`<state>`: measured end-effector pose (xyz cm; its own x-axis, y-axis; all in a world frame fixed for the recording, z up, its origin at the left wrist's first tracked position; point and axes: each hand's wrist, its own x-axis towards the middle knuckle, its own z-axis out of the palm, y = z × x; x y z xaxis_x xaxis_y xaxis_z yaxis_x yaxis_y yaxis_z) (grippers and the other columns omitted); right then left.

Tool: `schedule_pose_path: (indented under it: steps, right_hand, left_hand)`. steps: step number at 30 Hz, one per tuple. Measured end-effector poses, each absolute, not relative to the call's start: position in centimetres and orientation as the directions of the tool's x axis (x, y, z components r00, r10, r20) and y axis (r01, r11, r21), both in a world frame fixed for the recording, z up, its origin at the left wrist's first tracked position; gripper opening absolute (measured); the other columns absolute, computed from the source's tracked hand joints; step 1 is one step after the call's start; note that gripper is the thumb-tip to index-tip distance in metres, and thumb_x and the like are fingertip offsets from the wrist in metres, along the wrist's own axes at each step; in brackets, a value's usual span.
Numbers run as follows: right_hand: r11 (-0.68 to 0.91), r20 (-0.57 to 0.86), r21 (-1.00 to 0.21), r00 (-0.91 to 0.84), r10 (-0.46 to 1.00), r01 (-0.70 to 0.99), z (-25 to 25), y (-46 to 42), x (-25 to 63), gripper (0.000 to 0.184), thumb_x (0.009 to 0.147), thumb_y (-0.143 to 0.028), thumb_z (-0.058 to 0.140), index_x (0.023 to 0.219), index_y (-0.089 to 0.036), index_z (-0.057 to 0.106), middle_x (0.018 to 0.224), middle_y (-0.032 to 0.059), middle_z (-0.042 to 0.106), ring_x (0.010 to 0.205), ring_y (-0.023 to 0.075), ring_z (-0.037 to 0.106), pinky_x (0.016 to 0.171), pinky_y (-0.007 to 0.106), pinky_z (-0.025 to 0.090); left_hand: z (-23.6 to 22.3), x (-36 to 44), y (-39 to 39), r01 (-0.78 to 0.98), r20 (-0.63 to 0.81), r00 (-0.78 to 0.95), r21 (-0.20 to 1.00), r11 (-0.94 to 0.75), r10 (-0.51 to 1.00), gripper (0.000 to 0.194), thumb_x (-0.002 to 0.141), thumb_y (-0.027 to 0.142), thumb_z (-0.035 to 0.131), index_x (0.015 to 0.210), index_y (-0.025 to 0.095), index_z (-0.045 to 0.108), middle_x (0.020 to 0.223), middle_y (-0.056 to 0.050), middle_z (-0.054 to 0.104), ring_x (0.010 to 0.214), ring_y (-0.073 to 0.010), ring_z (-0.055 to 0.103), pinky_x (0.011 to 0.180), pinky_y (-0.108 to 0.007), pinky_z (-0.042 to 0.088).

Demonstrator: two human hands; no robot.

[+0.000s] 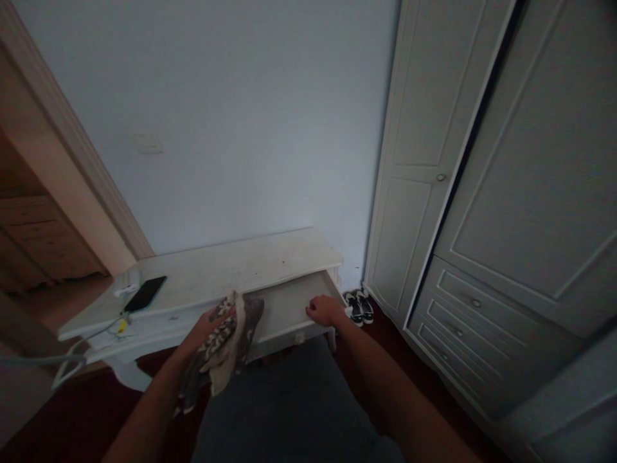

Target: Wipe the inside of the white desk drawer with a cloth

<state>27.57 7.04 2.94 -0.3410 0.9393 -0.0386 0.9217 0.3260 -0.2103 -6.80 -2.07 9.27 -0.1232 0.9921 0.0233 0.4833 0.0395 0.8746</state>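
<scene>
My left hand (207, 329) grips a bunched cloth (224, 341) with a brown, grey and cream pattern. Its folds hang down in front of the white table and partly cover the left end of an open drawer (284, 308). Over the drawer's right part is my right hand (322, 310), its fingers curled in, with nothing visible in them. The pale inside of the drawer shows between the two hands. A small knob (299, 337) sits on the drawer front.
On the white table (241, 260), a phone (145, 294) lies at the left beside a cable and a white object (128, 281). Black-and-white shoes (359, 307) stand on the dark red floor at the right. A wardrobe (414, 193) with drawers fills the right side.
</scene>
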Motion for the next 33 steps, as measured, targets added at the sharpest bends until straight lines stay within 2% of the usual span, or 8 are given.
schedule_pose_path:
  steps: [3, 6, 12, 15, 20, 24, 28, 33]
  right_hand:
    - [0.325, -0.035, -0.210, -0.339, 0.940, 0.922, 3.0, 7.0, 27.6, 0.042, 0.099, -0.048, 0.050, 0.105, -0.020, 0.081, 0.112, 0.0157, 0.078, 0.103, 0.0295, 0.074, 0.086, 0.036, 0.051]
    - [0.326, -0.031, -0.204, -0.339, 0.940, 0.923, 3.1, 6.9, 27.5, 0.043, 0.099, -0.048, 0.049, 0.105, -0.020, 0.081, 0.112, 0.0160, 0.078, 0.104, 0.0299, 0.073, 0.087, 0.037, 0.051]
    - [0.326, -0.031, -0.195, -0.338, 0.940, 0.925, 3.0, 6.9, 27.5, 0.043, 0.099, -0.049, 0.049, 0.105, -0.021, 0.081, 0.111, 0.0147, 0.079, 0.105, 0.0293, 0.073, 0.087, 0.036, 0.051]
    - [0.320, -0.032, -0.193, -0.332, 0.943, 0.928, 2.9, 7.1, 27.5, 0.043, 0.099, -0.049, 0.049, 0.104, -0.021, 0.081, 0.109, 0.0152, 0.079, 0.103, 0.0295, 0.074, 0.086, 0.036, 0.051]
    - [0.323, -0.031, -0.199, -0.335, 0.942, 0.925, 2.9, 7.1, 27.5, 0.041, 0.098, -0.048, 0.050, 0.103, -0.021, 0.081, 0.110, 0.0152, 0.079, 0.103, 0.0295, 0.074, 0.085, 0.036, 0.052]
    - [0.328, -0.029, -0.203, -0.340, 0.940, 0.923, 2.9, 7.1, 27.5, 0.042, 0.099, -0.048, 0.049, 0.102, -0.021, 0.081, 0.109, 0.0152, 0.079, 0.103, 0.0302, 0.074, 0.085, 0.037, 0.051]
    - [0.326, -0.024, -0.204, -0.338, 0.941, 0.923, 2.9, 7.1, 27.5, 0.043, 0.099, -0.048, 0.048, 0.102, -0.021, 0.081, 0.110, 0.0155, 0.079, 0.104, 0.0303, 0.074, 0.086, 0.037, 0.051]
    - [0.320, -0.016, -0.198, -0.330, 0.944, 0.926, 2.9, 7.0, 27.5, 0.041, 0.099, -0.047, 0.049, 0.102, -0.021, 0.081, 0.109, 0.0159, 0.079, 0.102, 0.0302, 0.074, 0.085, 0.037, 0.051]
  left_hand:
    - [8.6, -8.1, -1.2, 0.727, 0.028, -0.043, 0.687, 0.012, 0.999, 0.062, 0.074, 0.068, 0.075, 0.114, 0.020, 0.072, 0.107, -0.009, 0.079, 0.107, -0.0334, 0.072, 0.094, -0.040, 0.057]
    - [7.2, -7.1, -1.4, 0.938, 0.064, -0.115, 0.335, 0.087, 0.991, 0.050, 0.089, 0.061, 0.060, 0.118, 0.020, 0.067, 0.115, -0.012, 0.073, 0.106, -0.0295, 0.070, 0.093, -0.039, 0.054]
    - [5.5, -1.5, -4.6, 0.991, 0.290, 0.035, -0.137, 0.005, 0.956, 0.038, 0.102, 0.027, 0.041, 0.133, 0.019, 0.062, 0.125, -0.016, 0.061, 0.116, -0.0311, 0.056, 0.093, -0.040, 0.048]
    - [4.9, -0.1, -5.6, 0.994, 0.296, 0.049, -0.105, -0.018, 0.954, 0.049, 0.102, 0.038, 0.045, 0.144, 0.015, 0.056, 0.132, -0.019, 0.059, 0.117, -0.0354, 0.053, 0.099, -0.046, 0.045]
    - [3.9, -1.3, -4.7, 0.942, 0.145, 0.142, 0.285, -0.179, 0.979, 0.052, 0.100, 0.043, 0.043, 0.144, 0.019, 0.058, 0.134, -0.015, 0.058, 0.124, -0.0313, 0.056, 0.110, -0.044, 0.043]
    - [3.4, -2.5, -3.7, 0.852, 0.165, 0.080, 0.500, -0.154, 0.983, 0.068, 0.085, 0.047, 0.064, 0.148, 0.025, 0.053, 0.138, -0.010, 0.051, 0.123, -0.0285, 0.061, 0.109, -0.043, 0.048]
    - [2.9, -1.7, -4.2, 0.932, 0.236, -0.173, 0.353, 0.081, 0.956, 0.091, 0.071, 0.066, 0.073, 0.143, 0.013, 0.056, 0.146, -0.022, 0.047, 0.133, -0.0437, 0.052, 0.111, -0.054, 0.045]
    - [2.0, 0.7, -6.2, 0.978, 0.201, -0.089, 0.204, 0.047, 0.976, 0.065, 0.080, 0.051, 0.070, 0.136, 0.018, 0.063, 0.152, -0.021, 0.054, 0.139, -0.0432, 0.048, 0.111, -0.053, 0.041]
